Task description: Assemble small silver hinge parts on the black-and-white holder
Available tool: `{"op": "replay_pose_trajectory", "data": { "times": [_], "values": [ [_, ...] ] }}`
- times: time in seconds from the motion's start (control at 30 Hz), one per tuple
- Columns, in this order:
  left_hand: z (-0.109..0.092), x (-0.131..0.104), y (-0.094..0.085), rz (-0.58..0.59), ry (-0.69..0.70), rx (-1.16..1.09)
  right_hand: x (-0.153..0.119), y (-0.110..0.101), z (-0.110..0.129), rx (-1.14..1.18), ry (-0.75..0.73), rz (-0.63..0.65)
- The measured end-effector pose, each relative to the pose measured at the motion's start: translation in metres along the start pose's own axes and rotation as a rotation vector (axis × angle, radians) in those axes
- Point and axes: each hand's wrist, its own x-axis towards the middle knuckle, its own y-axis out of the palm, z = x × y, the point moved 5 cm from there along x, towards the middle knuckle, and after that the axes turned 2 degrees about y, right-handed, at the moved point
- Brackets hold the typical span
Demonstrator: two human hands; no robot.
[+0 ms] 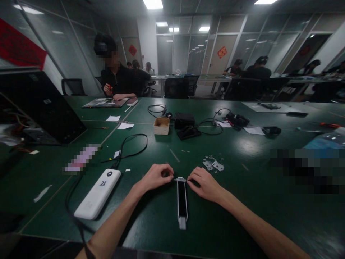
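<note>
A long narrow device [182, 201] with a black middle and pale edges lies on the green table, its far end between my hands. My left hand [159, 175] is at the left of that end, thumb and fingertips pinched together at a small metal piece. On the other side, my right hand [203, 182] has its fingertips closed against the right of the same end; whatever they grip is too small to make out. Beyond my right hand lie flat metal plates [217, 165] with several small rings around them.
A white power bank [98, 194] with a black cable lies at the left. Farther back stand a small open box [161, 126] and a black adapter [184, 120]. A computer case [45, 104] is at the far left. A person [118, 79] sits across the table.
</note>
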Motion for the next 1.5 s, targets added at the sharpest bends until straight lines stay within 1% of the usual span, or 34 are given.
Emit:
{"op": "replay_pose_trajectory", "data": {
  "times": [0.13, 0.23, 0.3, 0.43, 0.6, 0.73, 0.93, 1.2, 1.3, 1.37, 1.43, 1.5],
  "values": [
    [-0.003, 0.001, 0.002, 0.065, 0.067, -0.015, 0.001, -0.003, -0.004, -0.019, 0.029, 0.000],
    [-0.002, 0.001, 0.005, 0.083, 0.099, -0.034, 0.001, -0.004, -0.006, -0.025, 0.032, -0.005],
    [0.000, 0.002, 0.007, 0.079, 0.095, -0.039, 0.001, -0.004, -0.007, -0.029, 0.031, -0.015],
    [0.003, 0.002, 0.010, 0.074, 0.040, -0.031, 0.000, -0.002, -0.009, -0.036, 0.020, -0.041],
    [0.005, 0.002, 0.012, 0.062, 0.001, -0.024, 0.000, 0.000, -0.010, -0.039, 0.031, -0.038],
    [0.005, 0.003, 0.015, 0.036, 0.027, -0.036, 0.001, 0.000, -0.009, -0.040, 0.040, -0.028],
    [0.002, 0.003, 0.020, 0.040, 0.066, -0.036, 0.001, 0.000, -0.009, -0.041, 0.026, -0.065],
    [0.007, 0.003, 0.034, -0.004, 0.108, -0.036, 0.002, 0.003, -0.009, -0.020, 0.012, -0.063],
    [0.006, 0.003, 0.033, 0.016, 0.096, -0.002, 0.002, -0.006, -0.012, -0.059, -0.017, -0.025],
    [0.005, 0.003, 0.031, 0.033, 0.093, 0.065, 0.001, -0.020, -0.021, -0.109, -0.010, -0.026],
    [0.004, 0.003, 0.028, 0.039, 0.099, 0.137, -0.004, -0.038, -0.037, -0.171, 0.054, -0.045],
    [0.002, 0.003, 0.026, 0.051, 0.110, 0.179, -0.011, -0.054, -0.056, -0.229, 0.162, -0.019]
  ]
}}
